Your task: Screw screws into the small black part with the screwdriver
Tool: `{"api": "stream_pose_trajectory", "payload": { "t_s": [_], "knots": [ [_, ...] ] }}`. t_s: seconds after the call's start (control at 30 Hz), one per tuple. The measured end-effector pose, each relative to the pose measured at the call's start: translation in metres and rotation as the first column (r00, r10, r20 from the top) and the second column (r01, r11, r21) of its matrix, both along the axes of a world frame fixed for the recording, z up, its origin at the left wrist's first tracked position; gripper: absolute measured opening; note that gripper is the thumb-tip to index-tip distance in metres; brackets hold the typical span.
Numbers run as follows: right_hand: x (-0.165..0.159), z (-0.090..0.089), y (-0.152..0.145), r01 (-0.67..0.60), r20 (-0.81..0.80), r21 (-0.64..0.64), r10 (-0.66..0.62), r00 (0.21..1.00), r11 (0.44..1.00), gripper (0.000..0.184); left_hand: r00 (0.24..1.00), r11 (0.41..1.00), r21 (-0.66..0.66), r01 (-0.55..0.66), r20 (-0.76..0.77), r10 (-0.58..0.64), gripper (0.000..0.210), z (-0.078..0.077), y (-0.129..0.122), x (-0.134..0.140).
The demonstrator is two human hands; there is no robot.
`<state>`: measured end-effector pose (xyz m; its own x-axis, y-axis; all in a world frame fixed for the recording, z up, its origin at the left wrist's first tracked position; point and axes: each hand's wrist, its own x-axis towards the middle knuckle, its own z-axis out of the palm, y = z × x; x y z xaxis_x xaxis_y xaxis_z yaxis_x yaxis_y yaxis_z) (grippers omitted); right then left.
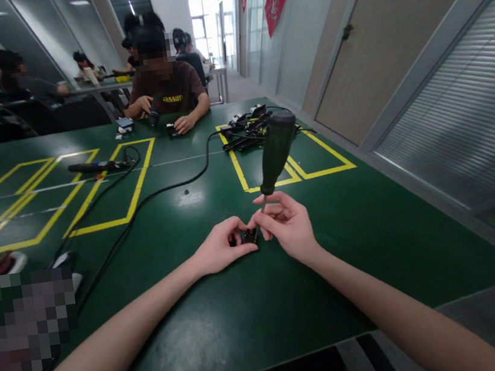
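Near the middle of the green table, my left hand (221,246) pinches a small black part (250,235) between thumb and fingers; its exact kind is too small to make out. My right hand (290,225) closes its thumb and fingers around the thin metal shaft of a screwdriver (276,148). The thick dark handle leans up and away to the right. The shaft's lower end points down at the black part, and the fingers partly hide whether the tip touches it.
A heap of black cabled parts (251,129) lies beyond the screwdriver within yellow tape outlines (328,172). A black cable (170,186) crosses the green table (194,338) leftward. Further left lies a dark corded tool (96,166). Across the table sits a co-worker (171,92) holding a power driver (154,111).
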<state>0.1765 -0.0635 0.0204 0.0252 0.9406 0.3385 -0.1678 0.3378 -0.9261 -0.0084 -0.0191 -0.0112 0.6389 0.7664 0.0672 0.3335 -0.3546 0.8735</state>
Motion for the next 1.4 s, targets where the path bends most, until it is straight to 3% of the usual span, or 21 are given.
{"api": "stream_pose_trajectory", "payload": {
  "t_s": [0.33,0.43,0.6,0.77,1.4],
  "knots": [
    [0.0036,0.0013,-0.0018,-0.013,0.01,0.054,0.013,1.0,0.998,0.014,1.0,1.0,0.003,0.004,0.023,-0.004,0.037,-0.0011,0.0005,-0.0006],
    [0.0019,-0.001,-0.0014,-0.034,0.003,0.048,0.034,0.999,0.998,0.018,1.0,1.0,-0.003,0.012,0.016,-0.012,0.036,0.0001,0.0,-0.0005],
    [-0.0007,-0.0056,-0.0006,0.001,-0.039,0.007,-0.001,0.999,1.0,0.039,1.0,1.0,0.003,0.003,0.006,-0.003,0.035,0.0035,-0.0012,0.0002],
    [-0.0017,-0.0032,-0.0023,0.061,-0.024,-0.026,-0.061,0.998,0.998,0.028,1.0,1.0,0.011,0.004,0.011,-0.004,0.036,0.0031,-0.001,0.0007],
    [0.0028,-0.0046,-0.0015,0.013,-0.011,0.039,-0.013,1.0,0.999,0.02,0.999,1.0,-0.001,0.019,0.032,-0.019,0.032,-0.0002,0.0005,0.0001]
  ]
}}
